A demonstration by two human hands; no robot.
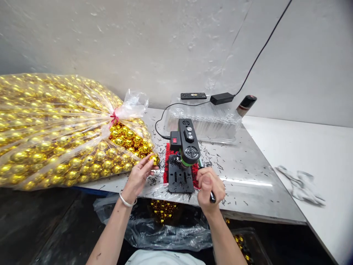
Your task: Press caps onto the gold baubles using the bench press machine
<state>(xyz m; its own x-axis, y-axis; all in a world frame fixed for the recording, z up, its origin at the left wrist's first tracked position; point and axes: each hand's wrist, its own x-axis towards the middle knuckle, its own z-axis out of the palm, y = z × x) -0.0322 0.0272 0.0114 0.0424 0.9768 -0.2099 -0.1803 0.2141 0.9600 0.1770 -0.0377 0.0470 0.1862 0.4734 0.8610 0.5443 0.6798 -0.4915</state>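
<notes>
While a gold ball (pixel 154 159) is pinched in the fingertip grip of the left hand (pixel 139 176), just left of a black machine (pixel 189 141), the machine's handle (pixel 212 197) is enclosed by the right hand (pixel 211 187), whose grip is closed. The long axis of the machine's head is laid nearly front to back, its rounded near end turned slightly to the right; the handle is slanted down toward the viewer and to the right. A slotted base plate (pixel 180 180) is set beneath the head, over a red mat (pixel 166 162).

The machine is supported near the front edge of a grey metal desk (pixel 248 165), by which light is reflected in a bright streak and over which short black bits are scattered. The left side is filled by a clear bag (pixel 68 132) of gold balls, cinched with a red tie (pixel 114 117). Clear plastic packaging (pixel 204 127) is placed behind the machine. To the right, crumpled gloves (pixel 303 186) are left on a white surface (pixel 270 136). The scene is backed by a pale, scuffed wall (pixel 165 44); a dark floor (pixel 27 224) is seen lower left.

A red switch (pixel 174 140) is mounted on the machine's side; the label of a black-capped can (pixel 246 105) is too small to be read.
</notes>
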